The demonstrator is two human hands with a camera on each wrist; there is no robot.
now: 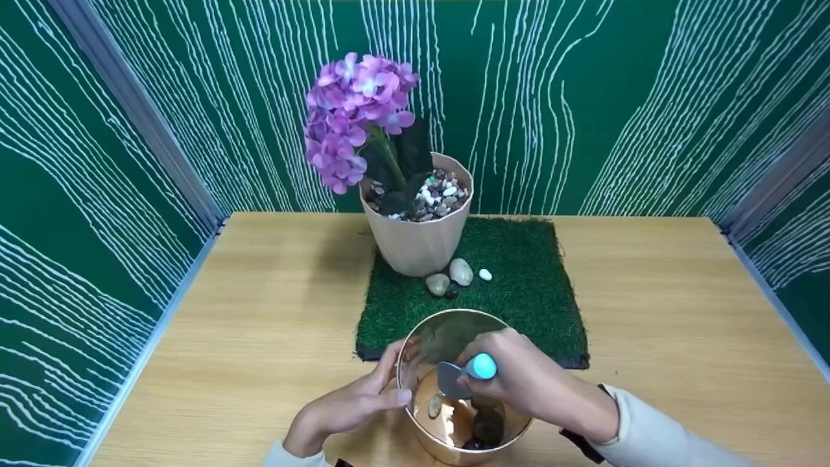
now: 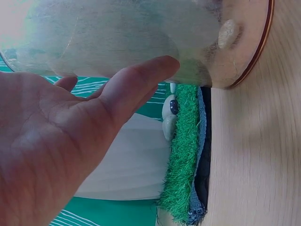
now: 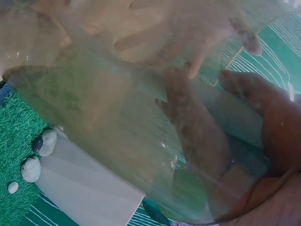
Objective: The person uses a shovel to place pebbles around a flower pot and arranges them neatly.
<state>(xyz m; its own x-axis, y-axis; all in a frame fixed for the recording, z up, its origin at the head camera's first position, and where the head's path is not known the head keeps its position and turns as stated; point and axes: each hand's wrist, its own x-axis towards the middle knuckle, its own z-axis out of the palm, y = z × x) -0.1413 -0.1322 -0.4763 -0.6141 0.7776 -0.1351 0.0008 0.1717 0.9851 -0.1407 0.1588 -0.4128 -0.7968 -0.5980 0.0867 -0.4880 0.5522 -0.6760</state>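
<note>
A person grips the turquoise handle of a small shovel (image 1: 481, 366), grey blade angled down inside a transparent amber container (image 1: 447, 331), at the near side of a wooden worktop (image 1: 246, 311). The right hand (image 1: 519, 373) reaches in from four o'clock, its fingers closed around the handle. At nine o'clock, the left hand (image 1: 350, 412) cups the container's outer wall, thumb toward the near side, fingers spread wide along the far one. Inside, a pale stone (image 1: 434, 407) lies at eight o'clock and dark stones (image 1: 487, 425) gather at five. Whether the container's base touches the wood is hard to tell.

Beyond, toward twelve o'clock, a green turf mat (image 1: 519, 311) bears a ribbed white pot (image 1: 418, 243), filled with mixed gravel (image 1: 441, 201) and a purple hydrangea (image 1: 360, 110) leaning toward ten o'clock. Four loose pebbles (image 1: 461, 272) sit beside the pot at its four o'clock. Green panels (image 1: 519, 97) with white lines stand behind.
</note>
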